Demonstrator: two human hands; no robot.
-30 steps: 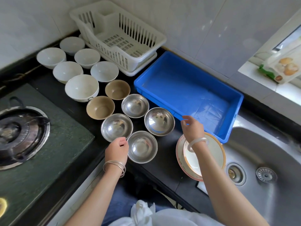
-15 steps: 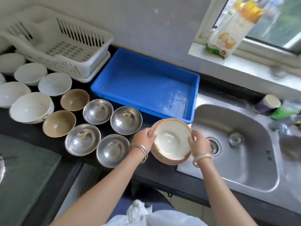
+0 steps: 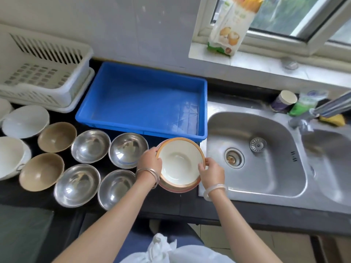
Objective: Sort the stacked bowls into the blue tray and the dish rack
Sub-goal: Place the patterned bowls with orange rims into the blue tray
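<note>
A stack of cream bowls with orange rims (image 3: 179,164) sits on the black counter just in front of the blue tray (image 3: 144,100). My left hand (image 3: 149,162) grips the stack's left rim and my right hand (image 3: 211,172) grips its right rim. The blue tray holds nothing. The white dish rack (image 3: 43,73) stands at the far left, also with nothing in it. Several steel bowls (image 3: 128,149), two tan bowls (image 3: 57,136) and white bowls (image 3: 25,121) are spread on the counter to the left of my hands.
A steel sink (image 3: 254,154) lies right of the stack, with a tap (image 3: 322,109) and a second basin further right. A paper cup (image 3: 284,101) and a green bottle (image 3: 303,105) stand behind the sink. A food packet (image 3: 230,25) leans on the windowsill.
My left hand left the steel bowls and joined my right hand on the rimmed bowl stack. The view swung right towards the sink.
</note>
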